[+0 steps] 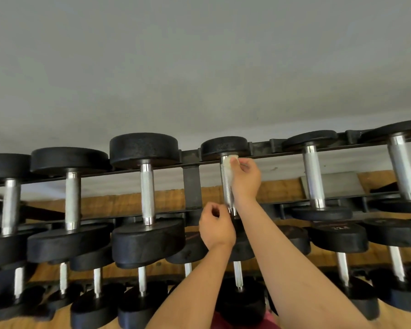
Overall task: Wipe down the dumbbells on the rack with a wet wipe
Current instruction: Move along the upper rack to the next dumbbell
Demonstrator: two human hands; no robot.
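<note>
One dumbbell handle [226,184] — right hand [246,179] pinches wet wipe [228,161] at its top; left hand [216,230] — grip unclear.

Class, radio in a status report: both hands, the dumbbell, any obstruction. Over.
Right hand pinches wet wipe at dumbbell handle top. Left hand curled by handle's lower end, grip unclear. Nothing blocking.

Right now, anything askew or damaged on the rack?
Nothing stands out: the black round-headed dumbbells sit seated in the black metal rack; the right hand holds a white wet wipe against one chrome handle.
</note>
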